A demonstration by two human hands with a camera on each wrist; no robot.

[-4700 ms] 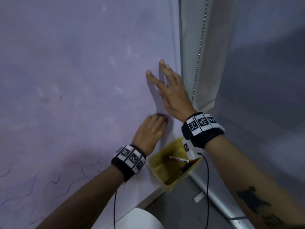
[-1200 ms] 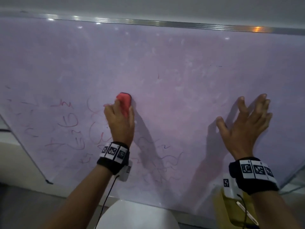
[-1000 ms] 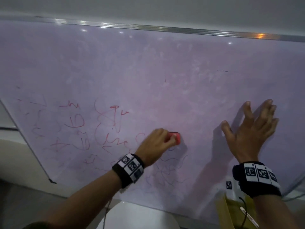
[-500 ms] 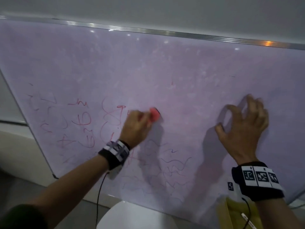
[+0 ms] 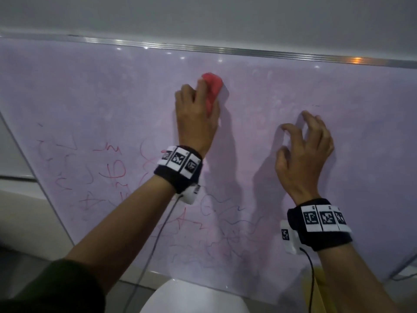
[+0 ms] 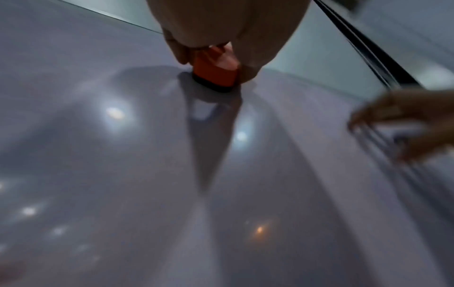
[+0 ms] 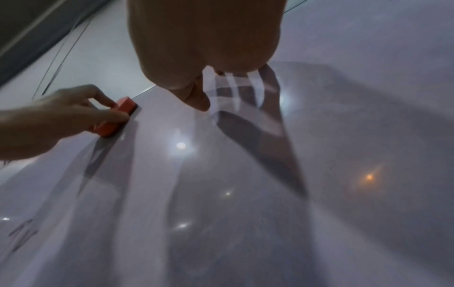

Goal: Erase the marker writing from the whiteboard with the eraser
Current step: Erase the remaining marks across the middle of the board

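The whiteboard (image 5: 293, 82) fills the head view. Red marker writing (image 5: 115, 170) sits at its lower left, and faint blue scribbles (image 5: 225, 222) lie low in the middle. My left hand (image 5: 196, 118) grips the red eraser (image 5: 213, 85) and presses its dark felt face flat to the board near the top edge. The eraser (image 6: 213, 74) also shows between thumb and fingers in the left wrist view. The eraser (image 7: 115, 118) appears at the left of the right wrist view. My right hand (image 5: 304, 152) holds nothing; its bent fingertips rest on the board to the eraser's right.
An aluminium frame (image 5: 225, 50) runs along the board's top, with grey wall above it. The board's left edge (image 5: 45, 193) slants down. A white rounded object (image 5: 194, 297) sits below the board. A yellow tray (image 5: 320, 283) shows dimly at the lower right.
My left hand has swept the eraser up and to the right, from mid-board to near the top edge. My right hand's fingers went from flat to bent.
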